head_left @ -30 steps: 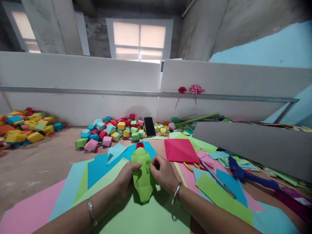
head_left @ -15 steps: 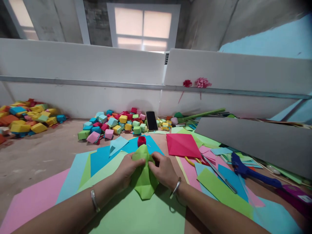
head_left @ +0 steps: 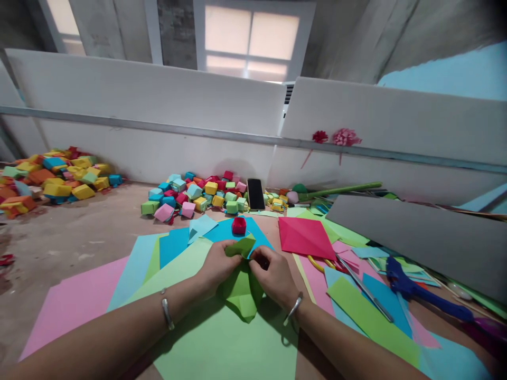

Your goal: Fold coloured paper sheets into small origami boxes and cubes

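A creased piece of bright green paper (head_left: pixel 242 295) is held above the pale green sheets, partly folded, its lower part hanging in a point. My left hand (head_left: pixel 222 264) pinches its upper left side between thumb and fingers. At the upper right fold, the fingertips of my right hand (head_left: pixel 273 272) are closed on the same paper, partly hiding it. Just beyond both hands a small open red paper box (head_left: pixel 238 226) rests on a blue sheet (head_left: pixel 222 230). Underneath lies a large pale green sheet (head_left: pixel 229 348).
Folded paper cubes lie in a left heap (head_left: pixel 59 177) and a middle heap (head_left: pixel 198 192), beside a phone (head_left: pixel 255 194). To the right are a red square (head_left: pixel 304 236), scissors (head_left: pixel 368 293), a blue-handled tool (head_left: pixel 428 290) and a grey board (head_left: pixel 415 227). Paper flowers (head_left: pixel 346 137) stand behind.
The green paper's top has been bent over and tilted between my fingers, and the red box now shows fully. The whole view has shifted, with things appearing further right.
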### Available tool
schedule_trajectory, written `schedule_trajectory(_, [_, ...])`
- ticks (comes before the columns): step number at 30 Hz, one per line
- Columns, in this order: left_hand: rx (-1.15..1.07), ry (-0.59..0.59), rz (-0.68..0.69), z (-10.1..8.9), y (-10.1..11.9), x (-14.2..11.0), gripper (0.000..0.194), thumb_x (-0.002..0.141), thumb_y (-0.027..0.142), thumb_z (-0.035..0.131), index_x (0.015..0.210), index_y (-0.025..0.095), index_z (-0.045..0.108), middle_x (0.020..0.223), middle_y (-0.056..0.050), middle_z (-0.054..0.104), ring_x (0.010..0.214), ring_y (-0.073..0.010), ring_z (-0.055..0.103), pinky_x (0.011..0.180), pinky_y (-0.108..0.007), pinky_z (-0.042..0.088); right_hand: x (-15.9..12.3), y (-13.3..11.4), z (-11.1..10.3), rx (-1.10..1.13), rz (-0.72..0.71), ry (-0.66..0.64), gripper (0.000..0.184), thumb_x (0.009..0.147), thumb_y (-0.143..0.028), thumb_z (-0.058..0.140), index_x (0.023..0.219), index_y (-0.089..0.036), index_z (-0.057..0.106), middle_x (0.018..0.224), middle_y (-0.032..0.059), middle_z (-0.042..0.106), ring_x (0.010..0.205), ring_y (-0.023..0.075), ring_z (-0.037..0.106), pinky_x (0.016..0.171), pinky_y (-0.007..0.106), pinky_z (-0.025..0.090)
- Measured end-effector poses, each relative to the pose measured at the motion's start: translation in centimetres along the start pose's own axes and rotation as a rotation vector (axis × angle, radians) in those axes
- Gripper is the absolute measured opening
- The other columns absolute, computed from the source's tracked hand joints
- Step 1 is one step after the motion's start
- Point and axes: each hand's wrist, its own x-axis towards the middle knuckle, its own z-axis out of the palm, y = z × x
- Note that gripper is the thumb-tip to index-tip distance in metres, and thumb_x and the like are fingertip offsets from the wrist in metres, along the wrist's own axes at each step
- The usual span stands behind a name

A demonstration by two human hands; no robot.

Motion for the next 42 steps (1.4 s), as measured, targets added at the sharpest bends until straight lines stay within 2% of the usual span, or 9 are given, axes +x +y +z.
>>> schedule_trajectory(5, [0.115, -0.036, 0.09, 0.0, -0.2, 0.0, 0.024, 0.059, 0.011, 0.063, 0.08, 0.016, 0.074, 0.071, -0.006, 0.071, 0.063, -0.0208, 0.063, 0.055, -0.028, 0.046, -0.1, 0.2, 0.1, -0.001, 0.026, 0.027, 0.006, 0.074, -0.024, 0.051, 0.073, -0.019, 0.054, 0.068, 0.0011, 0.06, 0.063, 0.0165, 0.056, 0.06, 0.027, 0.042])
schedule_trajectory(11, [0.224, 0.02, 0.205, -0.2, -0.2, 0.0, 0.014, 0.061, 0.012, 0.065, 0.068, 0.02, 0.075, 0.073, -0.005, 0.071, 0.069, -0.0221, 0.061, 0.065, -0.032, 0.044, -0.2, -0.3, 0.1, -0.009, 0.009, 0.013, 0.007, 0.07, -0.022, 0.053, 0.075, -0.019, 0.057, 0.068, 0.0009, 0.061, 0.063, 0.0165, 0.055, 0.058, 0.027, 0.04])
schedule_trajectory(15, [0.219, 0.067, 0.231, -0.3, 0.1, -0.1, 0.018, 0.06, 0.014, 0.069, 0.076, 0.021, 0.07, 0.077, -0.002, 0.07, 0.076, -0.0214, 0.059, 0.071, -0.031, 0.043, -0.1, -0.6, 0.0, 0.011, 0.025, 0.022, 0.012, 0.072, -0.024, 0.053, 0.076, -0.017, 0.063, 0.071, 0.0029, 0.067, 0.065, 0.0171, 0.059, 0.061, 0.027, 0.043])
schedule_trajectory(18, [0.153, 0.075, 0.196, -0.2, 0.3, -0.3, 0.025, 0.064, 0.025, 0.072, 0.086, 0.021, 0.062, 0.075, 0.0, 0.065, 0.071, -0.0188, 0.058, 0.062, -0.028, 0.043, 0.2, -0.2, -0.1, 0.024, 0.059, 0.069, 0.015, 0.072, -0.023, 0.053, 0.077, -0.017, 0.065, 0.07, 0.002, 0.067, 0.064, 0.0166, 0.059, 0.06, 0.026, 0.043])
schedule_trajectory(21, [0.058, 0.065, 0.133, -0.1, 0.3, -0.5, 0.027, 0.074, 0.037, 0.065, 0.093, 0.022, 0.054, 0.081, 0.001, 0.061, 0.066, -0.0149, 0.058, 0.054, -0.024, 0.043, 0.8, 0.7, -0.3, 0.04, 0.12, 0.135, 0.017, 0.073, -0.025, 0.053, 0.077, -0.016, 0.066, 0.068, 0.0024, 0.067, 0.062, 0.0165, 0.058, 0.058, 0.026, 0.043])
schedule_trajectory(26, [-0.017, 0.021, 0.06, -0.1, -0.2, -0.3, 0.026, 0.068, 0.03, 0.066, 0.089, 0.02, 0.058, 0.092, -0.001, 0.064, 0.064, -0.0129, 0.06, 0.051, -0.022, 0.044, 1.2, 1.5, -0.3, 0.06, 0.171, 0.189, 0.015, 0.072, -0.026, 0.054, 0.073, -0.016, 0.065, 0.065, 0.0023, 0.066, 0.06, 0.016, 0.058, 0.055, 0.025, 0.043])
schedule_trajectory(31, [-0.02, -0.042, 0.011, -0.1, -0.4, -0.3, 0.029, 0.063, 0.025, 0.07, 0.089, 0.017, 0.063, 0.06, 0.001, 0.065, 0.054, -0.0161, 0.06, 0.052, -0.025, 0.045, 1.1, 1.3, -0.3, 0.068, 0.148, 0.173, 0.011, 0.07, -0.025, 0.055, 0.07, -0.017, 0.063, 0.065, 0.0016, 0.066, 0.061, 0.0159, 0.058, 0.056, 0.024, 0.044])
schedule_trajectory(36, [-0.044, -0.09, 0.001, 0.0, 0.2, -0.7, 0.036, 0.059, 0.028, 0.078, 0.09, 0.016, 0.065, 0.068, -0.003, 0.071, 0.063, -0.0181, 0.065, 0.06, -0.026, 0.048, 1.1, 1.4, -0.3, 0.076, 0.126, 0.16, 0.011, 0.07, -0.024, 0.054, 0.07, -0.017, 0.063, 0.063, 0.0005, 0.064, 0.06, 0.0151, 0.056, 0.054, 0.023, 0.043])
schedule_trajectory(42, [-0.062, -0.029, -0.027, -0.1, 0.1, -0.5, 0.035, 0.061, 0.037, 0.08, 0.086, 0.014, 0.069, 0.067, -0.004, 0.07, 0.063, -0.0187, 0.063, 0.059, -0.028, 0.048, 0.6, 0.6, -0.3, 0.07, 0.0, 0.067, 0.007, 0.068, -0.022, 0.059, 0.066, -0.018, 0.063, 0.059, -0.0024, 0.058, 0.057, 0.0121, 0.05, 0.054, 0.022, 0.039])
